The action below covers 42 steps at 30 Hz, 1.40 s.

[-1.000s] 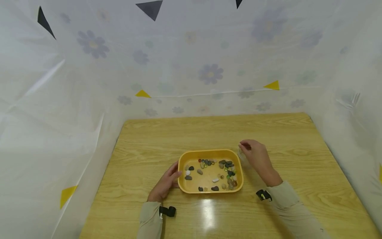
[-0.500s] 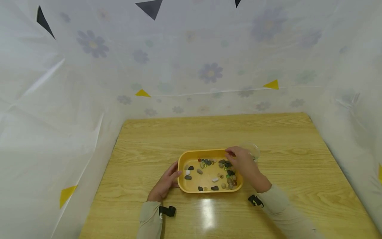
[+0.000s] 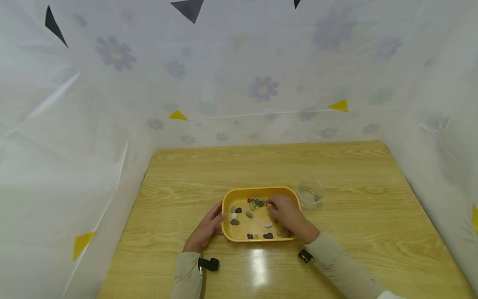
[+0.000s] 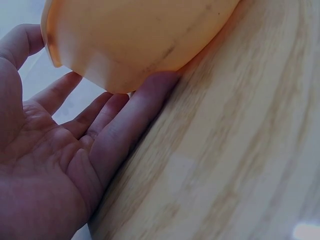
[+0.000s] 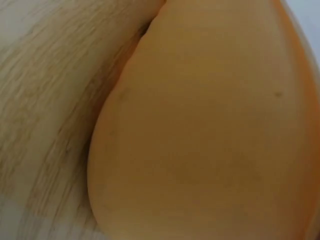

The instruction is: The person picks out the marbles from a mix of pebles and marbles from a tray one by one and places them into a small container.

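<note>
A yellow plastic tub (image 3: 239, 237) sits on the table with pebbles and glass beads spread in it. My left hand (image 3: 206, 229) holds its left end, thumb over the rim and other fingers against the outer wall; the left wrist view shows the fingers (image 4: 132, 117) low against that wall. My right hand (image 3: 287, 212) reaches into the tub, bent fingertips beside an amber bead (image 3: 266, 203) at the back row. Whether they pinch anything is too small to tell. Only the tub's outer wall (image 5: 200, 130) and the table show in the right wrist view.
A clear round cup (image 3: 310, 193) with a greenish bead in it stands just right of the tub on the wooden table (image 3: 209, 166). A white pebble (image 3: 269, 225) and several dark ones lie on the tub floor. Flower-patterned sheeting (image 3: 224, 91) surrounds the table.
My right hand has moved left and down from the clear cup, across the tub's rim, to the bead row inside. The cup is now uncovered. My left hand keeps its hold on the tub.
</note>
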### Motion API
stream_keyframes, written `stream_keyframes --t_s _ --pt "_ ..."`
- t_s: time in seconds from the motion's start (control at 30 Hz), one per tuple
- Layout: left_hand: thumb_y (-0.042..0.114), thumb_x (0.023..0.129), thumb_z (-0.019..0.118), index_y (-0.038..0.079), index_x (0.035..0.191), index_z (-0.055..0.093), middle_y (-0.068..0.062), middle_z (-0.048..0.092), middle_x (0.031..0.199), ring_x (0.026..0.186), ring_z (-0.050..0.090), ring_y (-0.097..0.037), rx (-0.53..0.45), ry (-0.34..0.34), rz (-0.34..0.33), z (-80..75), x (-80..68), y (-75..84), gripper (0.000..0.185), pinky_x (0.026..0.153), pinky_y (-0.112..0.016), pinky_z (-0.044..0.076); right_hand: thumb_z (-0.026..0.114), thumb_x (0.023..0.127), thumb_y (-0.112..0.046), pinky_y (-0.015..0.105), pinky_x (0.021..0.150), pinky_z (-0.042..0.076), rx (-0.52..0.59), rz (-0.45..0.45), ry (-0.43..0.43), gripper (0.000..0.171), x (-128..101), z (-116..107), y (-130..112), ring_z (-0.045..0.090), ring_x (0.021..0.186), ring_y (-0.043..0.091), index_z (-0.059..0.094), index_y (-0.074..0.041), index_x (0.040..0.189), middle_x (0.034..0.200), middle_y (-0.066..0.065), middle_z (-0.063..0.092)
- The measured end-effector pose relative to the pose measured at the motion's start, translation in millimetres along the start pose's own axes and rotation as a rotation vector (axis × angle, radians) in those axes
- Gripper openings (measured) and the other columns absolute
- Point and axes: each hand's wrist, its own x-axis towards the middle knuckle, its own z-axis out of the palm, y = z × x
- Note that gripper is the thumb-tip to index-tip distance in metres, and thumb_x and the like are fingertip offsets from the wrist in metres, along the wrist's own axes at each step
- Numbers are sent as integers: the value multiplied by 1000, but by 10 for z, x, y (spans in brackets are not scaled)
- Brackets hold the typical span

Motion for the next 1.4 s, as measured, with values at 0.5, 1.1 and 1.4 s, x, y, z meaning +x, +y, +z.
stream_keyframes --t_s 0.5,1.1,1.4 --pt "23 97 50 28 145 31 -6 28 148 106 57 -32 -1 9 -6 35 -30 -17 51 73 -47 54 62 86 -8 34 74 51 -50 70 -71 10 82 108 -42 59 84 17 69 -6 94 90 2 64" --pt "26 97 50 26 146 28 -10 27 148 105 57 -34 9 2 -25 23 -30 -7 54 73 -46 55 61 87 -8 25 63 48 -96 61 -68 9 113 198 -8 54 72 9 70 -9 87 82 -2 61" --pt "26 97 51 25 147 27 -11 26 149 107 56 -33 5 9 -28 18 -26 -27 56 74 -46 54 61 87 -9 25 62 49 -85 67 -61 9 104 189 -26 55 73 9 70 -9 89 83 -2 62"
